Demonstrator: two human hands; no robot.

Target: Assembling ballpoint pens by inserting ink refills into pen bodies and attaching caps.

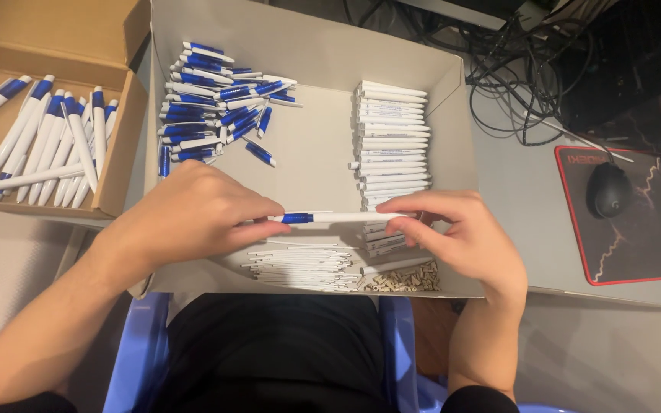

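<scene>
A white pen with a blue grip lies level between both hands above an open cardboard box. My left hand pinches its blue end and my right hand holds the white barrel end. Inside the box, a pile of blue-and-white pen tops lies at the far left. A stack of white barrels stands at the right. Thin white refills and a heap of small springs lie along the near wall.
A second cardboard box at the left holds several finished blue-and-white pens. To the right a black mouse rests on a black pad with red trim, with tangled cables behind. A blue chair edge shows below.
</scene>
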